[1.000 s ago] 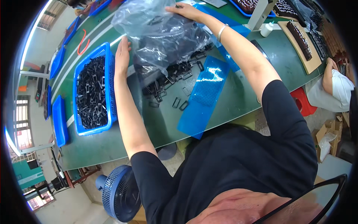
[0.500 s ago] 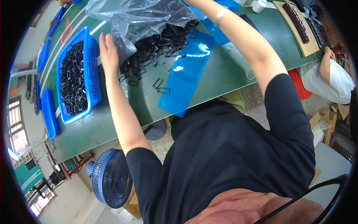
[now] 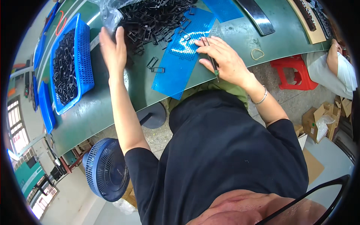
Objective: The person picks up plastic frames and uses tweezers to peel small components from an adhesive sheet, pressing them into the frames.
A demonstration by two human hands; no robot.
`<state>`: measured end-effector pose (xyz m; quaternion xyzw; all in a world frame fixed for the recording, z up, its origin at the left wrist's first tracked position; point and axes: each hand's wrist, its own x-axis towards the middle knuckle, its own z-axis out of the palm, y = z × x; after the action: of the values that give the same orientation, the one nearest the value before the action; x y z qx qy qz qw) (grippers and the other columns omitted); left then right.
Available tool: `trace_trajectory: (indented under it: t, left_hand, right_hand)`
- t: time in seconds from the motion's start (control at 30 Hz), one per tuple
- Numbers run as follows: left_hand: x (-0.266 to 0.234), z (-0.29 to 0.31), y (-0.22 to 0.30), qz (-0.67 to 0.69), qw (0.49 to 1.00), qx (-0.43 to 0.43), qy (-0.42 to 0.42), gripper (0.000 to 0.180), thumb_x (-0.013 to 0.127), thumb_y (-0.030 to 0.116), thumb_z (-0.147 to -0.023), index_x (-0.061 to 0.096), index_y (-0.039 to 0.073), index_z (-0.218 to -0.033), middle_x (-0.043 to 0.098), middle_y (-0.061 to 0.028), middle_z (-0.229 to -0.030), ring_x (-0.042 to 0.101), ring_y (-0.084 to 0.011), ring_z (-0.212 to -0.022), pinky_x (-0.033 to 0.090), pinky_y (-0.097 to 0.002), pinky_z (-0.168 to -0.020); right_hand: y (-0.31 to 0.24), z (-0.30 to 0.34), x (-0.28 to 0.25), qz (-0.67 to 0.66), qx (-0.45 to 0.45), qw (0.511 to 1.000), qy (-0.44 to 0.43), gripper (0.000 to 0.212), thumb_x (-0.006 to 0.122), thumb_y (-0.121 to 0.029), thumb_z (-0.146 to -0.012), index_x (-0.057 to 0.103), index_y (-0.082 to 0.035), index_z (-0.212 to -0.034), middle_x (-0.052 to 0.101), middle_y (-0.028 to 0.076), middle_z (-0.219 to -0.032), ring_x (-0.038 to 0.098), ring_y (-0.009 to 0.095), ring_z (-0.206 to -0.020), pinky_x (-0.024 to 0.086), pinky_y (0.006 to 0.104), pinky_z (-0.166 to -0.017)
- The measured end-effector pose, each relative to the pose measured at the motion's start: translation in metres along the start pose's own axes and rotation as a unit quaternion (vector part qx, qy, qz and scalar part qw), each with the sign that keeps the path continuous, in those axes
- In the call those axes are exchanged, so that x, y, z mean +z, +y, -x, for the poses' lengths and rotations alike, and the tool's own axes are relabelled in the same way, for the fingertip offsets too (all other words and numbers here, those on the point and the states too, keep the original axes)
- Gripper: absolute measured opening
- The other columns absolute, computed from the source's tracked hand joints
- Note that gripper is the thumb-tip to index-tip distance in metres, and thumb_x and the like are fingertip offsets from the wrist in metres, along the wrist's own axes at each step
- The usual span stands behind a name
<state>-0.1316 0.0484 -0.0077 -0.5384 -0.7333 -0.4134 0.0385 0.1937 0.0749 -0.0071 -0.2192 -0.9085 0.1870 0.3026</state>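
Note:
My left hand (image 3: pixel 114 54), fingers apart and holding nothing, is over the table beside the crumpled clear plastic bag (image 3: pixel 108 15) and the left edge of a heap of small black rectangular frames (image 3: pixel 157 18). My right hand (image 3: pixel 227 62) grips a slim dark pen-like tool (image 3: pixel 210 52) with a green end; its exact kind is unclear. Under that hand's fingertips lies a blue dotted sheet (image 3: pixel 168 77), shiny with glare, with a few frames at its far end. Two loose black frames (image 3: pixel 153 62) rest by its left edge.
A blue perforated basket (image 3: pixel 87 56) full of black frames stands at the left. To the right are another blue sheet (image 3: pixel 223 9), a dark curved glossy piece (image 3: pixel 255 17) and a rubber band (image 3: pixel 257 54). A red stool (image 3: pixel 294 73) and another person's arm (image 3: pixel 332 56) are beyond the table edge.
My right hand has come back from the far side of the table and now holds the pen-like tool. The plastic bag has shifted away, baring more of the heap. My left hand stays near the heap.

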Motion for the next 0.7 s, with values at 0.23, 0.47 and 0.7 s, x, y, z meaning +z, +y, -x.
trace_trajectory:
  t: [0.23, 0.47, 0.7]
  left_hand:
    - [-0.048, 0.08, 0.081, 0.008, 0.973, 0.15, -0.175, 0.022, 0.074, 0.009, -0.072, 0.072, 0.012, -0.094, 0.057, -0.0013, -0.078, 0.051, -0.0183, -0.073, 0.044, -0.0298, -0.065]
    - [-0.034, 0.087, 0.06, 0.009, 0.974, 0.117, -0.195, 0.022, 0.074, 0.015, -0.072, 0.072, 0.012, -0.094, 0.056, -0.0018, -0.082, 0.049, -0.0187, -0.072, 0.043, -0.0305, -0.063]
    - [-0.021, 0.085, 0.057, -0.104, 0.955, 0.257, -0.105, 0.013, 0.069, 0.012, -0.079, 0.066, 0.006, -0.09, 0.059, -0.0047, -0.083, 0.057, -0.0216, -0.075, 0.048, -0.0331, -0.063]
  right_hand:
    - [0.007, 0.006, -0.009, 0.011, 0.015, 0.999, 0.031, 0.028, 0.069, -0.011, -0.078, 0.056, -0.004, -0.102, 0.063, 0.012, -0.107, 0.058, 0.031, -0.103, 0.043, 0.0416, -0.096]
    - [0.008, 0.002, -0.004, 0.003, 0.026, 1.0, 0.016, 0.028, 0.069, -0.008, -0.079, 0.058, -0.005, -0.104, 0.063, 0.009, -0.112, 0.057, 0.029, -0.109, 0.042, 0.04, -0.098]
    - [0.009, 0.008, -0.006, -0.026, 0.021, 0.999, 0.028, 0.03, 0.062, -0.014, -0.087, 0.056, -0.003, -0.114, 0.064, 0.011, -0.112, 0.058, 0.027, -0.109, 0.041, 0.0373, -0.098]
